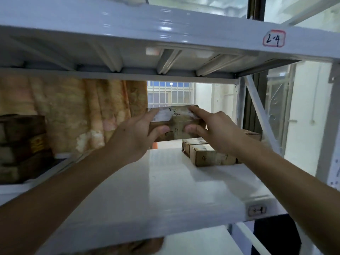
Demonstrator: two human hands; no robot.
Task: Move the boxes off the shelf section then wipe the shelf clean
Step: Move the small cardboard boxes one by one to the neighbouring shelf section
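A brown cardboard box (pixel 177 120) with a white label hangs in the air above the white shelf (pixel 165 190). My left hand (pixel 136 137) grips its left end and my right hand (pixel 211 129) grips its right end, thumbs on the near face. Below it, at the shelf's right rear, lie small cardboard boxes (pixel 207 153); the nearest one bears a handwritten 4. A further box (pixel 252 135) shows behind my right wrist.
Dark stacked boxes (pixel 22 148) fill the neighbouring section at left. A patterned orange curtain (pixel 82 111) hangs behind. The upper shelf (pixel 165 37) with a "2-4" tag (pixel 274 38) is close overhead. A diagonal brace (pixel 261 115) and upright stand at right.
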